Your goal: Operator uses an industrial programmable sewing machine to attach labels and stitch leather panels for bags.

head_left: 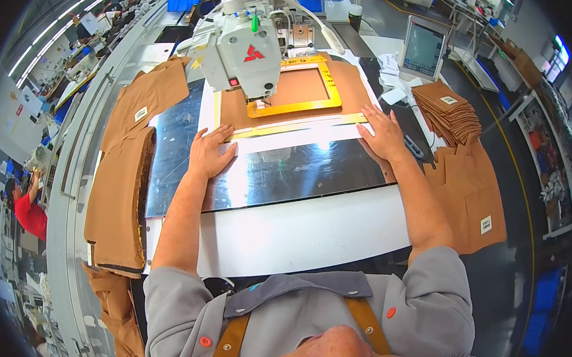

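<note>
A brown fabric panel [356,94] lies on a white template board [207,108] under the white sewing machine head [235,51], with a yellow rectangular frame [334,90] on top of it. My left hand [212,151] lies open on the board's front left edge, fingertips by a yellow strip [269,130] along the fabric. My right hand [383,135] rests open at the board's front right, fingers spread at the strip's right end. Both are on the edge beside the shiny metal plate [269,184]. A dark blade-like tool [413,147] lies right of my right hand.
Brown pieces [117,207] are piled at the left, with more [444,109] stacked and draped at the right. A screen [422,46] stands at the back right, beside white scraps [391,70]. A co-worker in red [30,212] is at the far left. Shelving [549,162] lines the right aisle.
</note>
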A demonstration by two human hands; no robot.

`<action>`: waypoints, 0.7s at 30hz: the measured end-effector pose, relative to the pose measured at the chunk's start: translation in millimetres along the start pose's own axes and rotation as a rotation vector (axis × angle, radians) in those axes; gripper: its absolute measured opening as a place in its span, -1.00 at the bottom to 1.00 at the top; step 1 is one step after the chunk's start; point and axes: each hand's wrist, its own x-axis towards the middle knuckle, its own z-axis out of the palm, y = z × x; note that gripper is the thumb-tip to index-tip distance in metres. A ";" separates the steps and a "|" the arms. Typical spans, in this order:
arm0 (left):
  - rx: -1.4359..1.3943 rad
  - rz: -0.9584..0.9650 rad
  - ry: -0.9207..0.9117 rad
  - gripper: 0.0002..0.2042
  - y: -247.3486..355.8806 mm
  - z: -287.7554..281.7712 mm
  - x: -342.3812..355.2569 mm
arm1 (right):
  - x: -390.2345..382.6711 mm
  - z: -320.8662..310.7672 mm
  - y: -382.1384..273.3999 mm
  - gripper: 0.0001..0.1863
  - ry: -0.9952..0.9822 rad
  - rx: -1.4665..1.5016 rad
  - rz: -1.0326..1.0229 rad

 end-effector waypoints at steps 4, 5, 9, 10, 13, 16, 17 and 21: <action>0.026 0.022 0.041 -0.53 2.2 1.4 0.8 | -0.9 -2.2 -1.3 -0.40 0.022 0.012 0.000; 0.014 0.055 0.091 -0.53 3.9 1.6 2.1 | -1.4 -3.2 -0.1 -0.41 0.009 -0.005 0.008; 0.006 0.004 0.052 -0.54 0.1 2.0 -3.4 | 0.1 -0.4 0.5 -0.42 0.013 0.035 -0.015; 0.022 0.016 0.069 -0.56 -1.9 0.5 -6.1 | 1.8 1.2 -0.1 -0.42 0.019 0.024 0.011; 0.037 0.004 0.086 -0.61 -4.4 1.1 -6.1 | 2.4 2.1 0.0 -0.43 0.038 0.067 -0.003; 0.040 0.000 0.090 -0.63 -1.6 1.7 -1.9 | 1.2 2.3 1.4 -0.44 0.054 0.083 -0.008; 0.046 -0.019 0.102 -0.64 0.6 1.4 1.3 | -0.2 1.9 2.8 -0.44 0.058 0.103 -0.002; 0.044 -0.037 0.072 -0.67 -6.5 9.2 -3.3 | -0.1 1.4 0.0 -0.45 0.089 0.120 -0.003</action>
